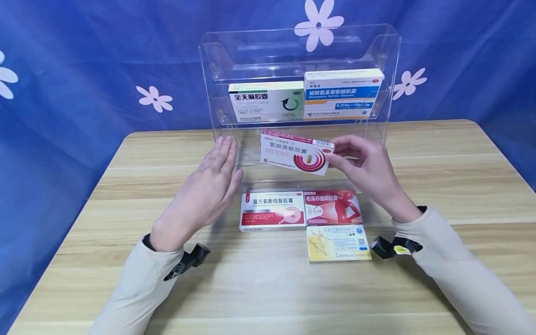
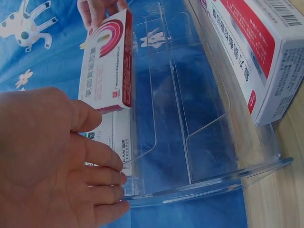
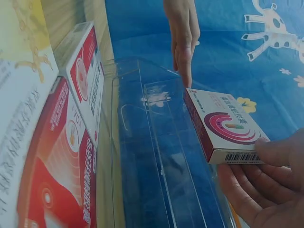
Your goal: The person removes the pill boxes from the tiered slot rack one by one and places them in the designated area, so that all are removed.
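Note:
My right hand [image 1: 370, 170] pinches the right end of a white and maroon medicine box [image 1: 293, 152] between thumb and fingers. The box hangs tilted in front of the middle of a clear acrylic rack [image 1: 207, 70]. At the rack's left side is my left hand [image 1: 205, 190], fingers straight and holding nothing. In the left wrist view its fingertips [image 2: 116, 206] lie right at the rack's side edge. On the upper tier stand a white and green box [image 1: 268, 102] and a white and blue box [image 1: 343, 95], side by side.
Before the rack lie a white and red box [image 1: 272, 211], a red box [image 1: 332, 208] and, below that, a yellow and white box [image 1: 339, 244]. All are near the middle of the wooden table [image 1: 100, 242]. A blue flowered cloth [image 1: 104, 56] hangs behind.

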`<action>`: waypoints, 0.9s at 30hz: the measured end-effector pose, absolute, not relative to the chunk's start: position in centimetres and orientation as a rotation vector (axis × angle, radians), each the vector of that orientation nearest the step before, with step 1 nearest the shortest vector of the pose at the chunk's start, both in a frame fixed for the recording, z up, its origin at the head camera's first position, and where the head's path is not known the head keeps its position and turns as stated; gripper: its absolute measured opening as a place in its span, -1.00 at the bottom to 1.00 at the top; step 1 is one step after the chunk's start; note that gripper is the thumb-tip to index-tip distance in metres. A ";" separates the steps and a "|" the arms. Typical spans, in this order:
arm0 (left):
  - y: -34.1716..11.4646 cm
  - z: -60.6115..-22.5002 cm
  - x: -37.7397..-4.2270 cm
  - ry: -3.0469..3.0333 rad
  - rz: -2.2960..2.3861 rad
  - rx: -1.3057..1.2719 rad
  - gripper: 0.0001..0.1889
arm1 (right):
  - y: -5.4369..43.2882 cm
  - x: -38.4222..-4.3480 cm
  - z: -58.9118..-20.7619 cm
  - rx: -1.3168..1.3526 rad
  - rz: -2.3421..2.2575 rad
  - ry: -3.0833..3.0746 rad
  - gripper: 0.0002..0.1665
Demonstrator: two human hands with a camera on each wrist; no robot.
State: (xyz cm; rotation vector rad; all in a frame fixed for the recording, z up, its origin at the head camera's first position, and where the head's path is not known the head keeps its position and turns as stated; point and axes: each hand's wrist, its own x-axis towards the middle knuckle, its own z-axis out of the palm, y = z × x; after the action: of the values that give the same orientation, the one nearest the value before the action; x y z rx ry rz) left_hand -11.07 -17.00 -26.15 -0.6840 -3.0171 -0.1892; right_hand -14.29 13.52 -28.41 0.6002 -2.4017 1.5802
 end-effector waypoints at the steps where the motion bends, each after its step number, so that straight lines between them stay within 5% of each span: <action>1: -17.0 -26.1 -11.1 -3.019 -0.188 -0.683 -0.37 | 13.6 -14.2 -28.5 0.601 1.584 -2.402 -0.69; 27: -16.9 -25.9 -11.2 -3.023 -0.201 -0.687 -0.37 | 14.9 -11.4 -29.4 0.523 1.642 -2.695 -0.66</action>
State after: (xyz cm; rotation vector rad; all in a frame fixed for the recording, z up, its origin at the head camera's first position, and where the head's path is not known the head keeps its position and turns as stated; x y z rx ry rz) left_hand -11.17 -16.92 -25.94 -0.6867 -3.0226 -0.2007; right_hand -11.40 14.89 -29.44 0.5225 -2.6952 1.6421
